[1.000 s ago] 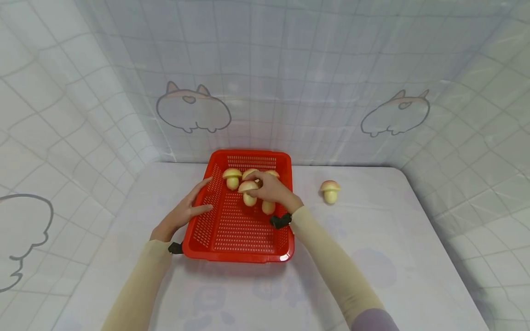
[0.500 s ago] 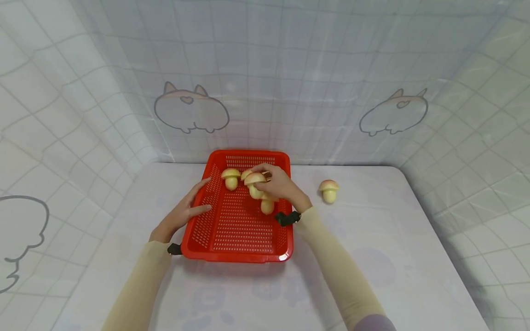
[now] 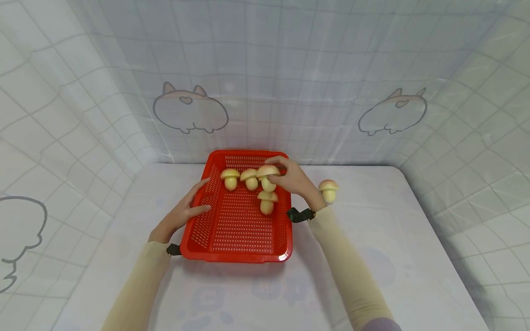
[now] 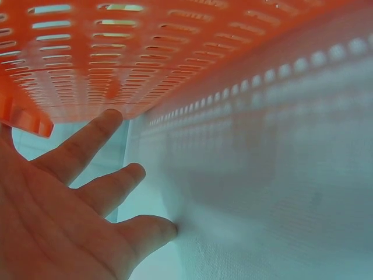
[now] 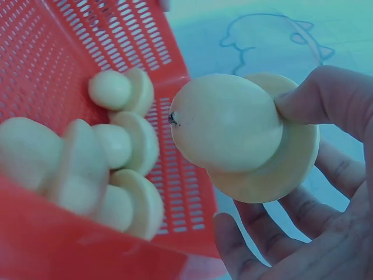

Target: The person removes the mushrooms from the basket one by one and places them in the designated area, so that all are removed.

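My right hand (image 3: pixel 291 177) pinches a toy mushroom (image 3: pixel 268 173) by its pinkish-yellow cap, over the back right part of a red plastic basket (image 3: pixel 244 257). In the right wrist view the held mushroom (image 5: pixel 227 125) shows its pale stem, with a small dark mark at the stem's end. Several like it lie in the basket: a left mushroom (image 3: pixel 230 179), a middle mushroom (image 3: pixel 250 179) and a nearer mushroom (image 3: pixel 267 203); another is mostly hidden behind the held one. My left hand (image 3: pixel 184 211) lies at the basket's left side, fingers spread, its palm side visible in the left wrist view.
One more mushroom (image 3: pixel 329 191) stands on the white table (image 3: pixel 372 230), right of the basket. A white grid-patterned curtain (image 3: pixel 290 92) with animal drawings rises behind the table and along both sides.
My right hand has carried its mushroom from the basket's middle toward the back right, uncovering the middle and nearer mushrooms. My left hand and the basket have stayed put.
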Motion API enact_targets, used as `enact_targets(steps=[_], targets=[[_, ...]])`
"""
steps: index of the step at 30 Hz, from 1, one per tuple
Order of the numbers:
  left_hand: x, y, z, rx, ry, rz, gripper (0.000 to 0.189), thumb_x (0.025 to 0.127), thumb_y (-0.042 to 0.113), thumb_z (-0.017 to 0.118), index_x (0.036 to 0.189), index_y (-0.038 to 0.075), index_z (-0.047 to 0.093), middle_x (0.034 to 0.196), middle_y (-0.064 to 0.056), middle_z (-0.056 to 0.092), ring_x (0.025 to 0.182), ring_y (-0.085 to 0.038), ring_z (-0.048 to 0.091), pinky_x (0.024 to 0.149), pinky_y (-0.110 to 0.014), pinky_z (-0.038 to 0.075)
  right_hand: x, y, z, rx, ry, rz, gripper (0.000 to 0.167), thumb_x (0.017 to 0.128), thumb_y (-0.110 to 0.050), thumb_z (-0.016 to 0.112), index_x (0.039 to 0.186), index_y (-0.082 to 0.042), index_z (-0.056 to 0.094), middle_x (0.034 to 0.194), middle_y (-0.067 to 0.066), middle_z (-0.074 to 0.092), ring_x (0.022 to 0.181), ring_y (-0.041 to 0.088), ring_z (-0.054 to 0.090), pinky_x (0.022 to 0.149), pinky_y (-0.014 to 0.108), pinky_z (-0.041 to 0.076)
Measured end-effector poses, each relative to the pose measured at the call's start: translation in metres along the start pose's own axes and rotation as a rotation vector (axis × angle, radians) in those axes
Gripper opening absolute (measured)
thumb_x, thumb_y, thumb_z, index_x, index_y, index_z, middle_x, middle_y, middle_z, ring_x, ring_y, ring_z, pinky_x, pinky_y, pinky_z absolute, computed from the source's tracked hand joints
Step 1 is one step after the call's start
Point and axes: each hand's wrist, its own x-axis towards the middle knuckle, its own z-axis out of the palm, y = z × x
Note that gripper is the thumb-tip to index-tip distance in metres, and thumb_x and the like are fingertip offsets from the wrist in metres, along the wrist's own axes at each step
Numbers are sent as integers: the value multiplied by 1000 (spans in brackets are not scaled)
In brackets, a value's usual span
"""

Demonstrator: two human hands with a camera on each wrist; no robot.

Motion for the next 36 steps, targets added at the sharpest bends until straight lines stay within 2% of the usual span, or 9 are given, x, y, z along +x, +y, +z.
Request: enact_targets(steps=[12,18,24,30,36], targets=[[-2,-2,3,-23,-3,4,80,103,12,59,166,26,13,155,-26,34,120,-44,56,85,-35,60,-12,3,-23,82,77,-5,40,93,-18,70,133,-15,65,135,5,64,119,29,60,92,42,52],[0,0,3,-18,-2,6,79,103,13,59,166,27,14,154,-25,35,118,-38,58,84,-35,60,-25,11,-41,113,119,47,41,94,-19,70,134,-17,64,136,5,63,122,30,58,93,42,52],[1,-2,4,-14,2,8,78,103,14,59,166,28,15,153,-25,36,114,-31,60,84,-35,61,-41,17,-58,67,161,77,41,95,-17,68,136,-17,64,136,6,63,124,32,58,100,47,49],[1,-1,4,-7,11,21,78,103,12,58,166,27,15,151,-25,38,113,-33,60,84,-34,60,-48,27,-70,42,196,64,43,95,-15,67,137,-12,63,138,10,63,127,32,57,110,50,46],[1,-1,4,-8,10,15,78,103,12,58,166,27,14,151,-25,38,114,-34,60,84,-34,60,-58,37,-82,24,218,95,44,95,-15,66,139,-12,62,142,10,61,129,33,58,103,43,50]])
